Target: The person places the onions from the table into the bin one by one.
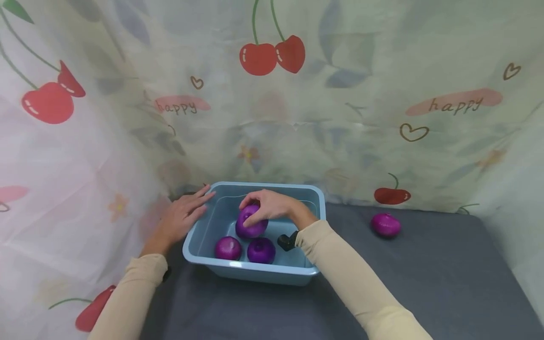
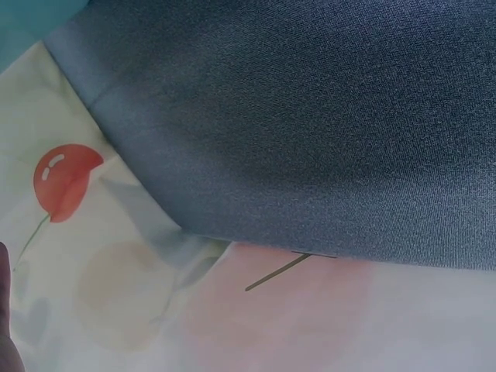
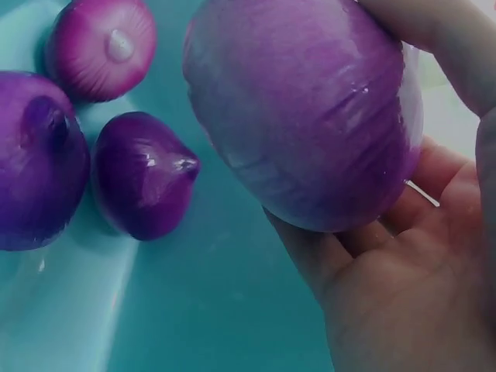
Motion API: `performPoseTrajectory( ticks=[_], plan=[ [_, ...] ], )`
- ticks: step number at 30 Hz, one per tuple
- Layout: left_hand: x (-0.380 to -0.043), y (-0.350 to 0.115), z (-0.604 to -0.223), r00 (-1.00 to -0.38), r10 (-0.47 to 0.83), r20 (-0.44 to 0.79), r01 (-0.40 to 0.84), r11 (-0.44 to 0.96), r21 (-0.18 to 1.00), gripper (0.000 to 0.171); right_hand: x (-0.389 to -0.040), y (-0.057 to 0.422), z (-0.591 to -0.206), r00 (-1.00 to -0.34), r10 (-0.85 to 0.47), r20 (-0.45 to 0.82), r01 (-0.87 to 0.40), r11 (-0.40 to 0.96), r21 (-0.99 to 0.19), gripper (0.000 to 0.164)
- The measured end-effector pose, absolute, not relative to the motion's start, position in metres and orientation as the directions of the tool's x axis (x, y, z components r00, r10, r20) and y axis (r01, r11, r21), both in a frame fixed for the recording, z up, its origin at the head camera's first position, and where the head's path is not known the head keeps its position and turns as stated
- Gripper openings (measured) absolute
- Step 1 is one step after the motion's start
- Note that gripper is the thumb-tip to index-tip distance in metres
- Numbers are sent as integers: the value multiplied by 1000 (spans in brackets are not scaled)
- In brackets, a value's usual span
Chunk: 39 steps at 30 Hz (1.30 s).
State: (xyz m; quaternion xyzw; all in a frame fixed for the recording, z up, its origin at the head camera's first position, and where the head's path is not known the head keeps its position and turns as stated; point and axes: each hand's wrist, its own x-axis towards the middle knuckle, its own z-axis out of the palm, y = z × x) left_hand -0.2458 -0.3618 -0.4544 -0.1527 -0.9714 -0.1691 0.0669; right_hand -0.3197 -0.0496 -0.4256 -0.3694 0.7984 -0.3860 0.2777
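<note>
My right hand (image 1: 272,205) grips a large purple onion (image 1: 250,222) between thumb and fingers, inside the light blue plastic basin (image 1: 272,270). The right wrist view shows this onion (image 3: 302,108) close up, with the fingers curled round its side. Below it in the basin lie a magenta onion (image 1: 228,248) and a darker purple onion (image 1: 261,250). A third loose onion (image 3: 143,174) shows in the right wrist view; the held onion and hand hide it from the head view. My left hand (image 1: 182,215) has its fingers stretched out at the basin's left rim.
A single magenta onion (image 1: 386,225) sits on the dark grey cloth (image 1: 408,274) to the right of the basin. Behind and at the sides hangs a pale curtain (image 1: 297,132) printed with cherries. A small black camera (image 1: 287,242) is worn at my right wrist.
</note>
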Motion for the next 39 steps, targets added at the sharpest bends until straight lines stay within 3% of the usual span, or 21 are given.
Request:
performPoseTrajectory(
  ticks=[8,21,39],
  plan=[
    [-246,-362,-455,-936,285,208,339,888,310,50,-324,-41,-426,-616,-768,-175,-345,463,-817,55],
    [-247,-362,-457,-936,288,202,342,877,337,50,-325,-38,-429,-601,-758,-253,-351,535,-768,56],
    [-247,-363,-458,-928,293,228,357,874,329,49,-325,-38,-429,-619,-744,-251,-357,551,-754,55]
  ],
)
